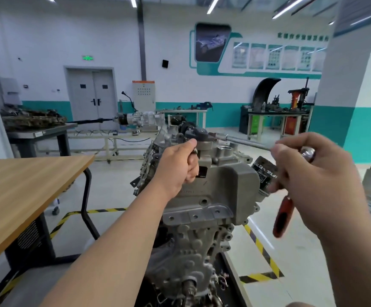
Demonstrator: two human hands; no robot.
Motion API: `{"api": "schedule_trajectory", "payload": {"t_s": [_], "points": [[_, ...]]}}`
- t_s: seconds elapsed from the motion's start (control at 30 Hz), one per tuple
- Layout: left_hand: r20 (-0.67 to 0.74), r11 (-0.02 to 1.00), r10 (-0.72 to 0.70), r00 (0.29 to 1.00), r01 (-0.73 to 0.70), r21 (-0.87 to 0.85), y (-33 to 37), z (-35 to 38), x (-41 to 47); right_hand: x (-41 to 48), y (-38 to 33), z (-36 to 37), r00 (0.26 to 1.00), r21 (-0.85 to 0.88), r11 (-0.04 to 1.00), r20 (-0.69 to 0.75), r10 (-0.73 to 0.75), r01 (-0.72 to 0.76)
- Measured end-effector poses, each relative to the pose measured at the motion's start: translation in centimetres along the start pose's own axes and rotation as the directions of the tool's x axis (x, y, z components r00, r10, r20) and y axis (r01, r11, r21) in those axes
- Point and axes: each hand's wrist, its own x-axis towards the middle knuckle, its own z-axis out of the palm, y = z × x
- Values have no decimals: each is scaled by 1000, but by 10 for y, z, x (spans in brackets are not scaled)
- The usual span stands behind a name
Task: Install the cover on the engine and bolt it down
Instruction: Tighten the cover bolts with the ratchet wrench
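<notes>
The grey cast-metal engine (193, 240) stands upright, with the boxy grey aluminium cover (224, 180) already seated on top. The right hand (319, 185) clasps a red-handled chrome ratchet (283, 216) whose long extension, if angled, could slip off a fastener. The left hand (178, 167) pinches what is probably a small steel bolt (194, 151). If fumbled, it could drop into the engine's recesses.

Green exit sign (87, 58) above door (91, 96), rest blurred
</notes>
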Motion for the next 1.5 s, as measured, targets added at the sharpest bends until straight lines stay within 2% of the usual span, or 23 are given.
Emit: {"api": "schedule_trajectory", "payload": {"t_s": [0.17,0.3,0.53,0.83,1.07,1.17,1.33,1.43,1.5], "points": [[-3,999,-1,1000,1,-32,1,0,1,12,0,19,998,-81,995,32,53,-50],[-14,998,7,1000,-8,-62,1,0,1,8,13,19,996,-70,994,23,88,-86],[-15,999,12,1000,-13,-49,2,1,0,8,30,21,991,58,992,80,109,-114],[-11,997,10,1000,-11,-73,4,1,0,6,46,20,992,185,977,84,90,-104],[53,997,-53,997,56,-57,11,-4,0,9,56,18,973,361,919,217,84,-160],[101,995,-96,990,98,-7,15,-8,0,12,63,16,967,347,930,251,33,-122],[131,987,-158,979,155,36,21,-10,2,10,66,13,974,165,984,202,-100,67],[96,987,-160,982,159,19,21,-6,2,-4,68,23,989,230,973,135,-55,23],[21,989,-150,988,150,-14,18,0,2,-20,73,37,997,285,958,80,11,-34]]}}
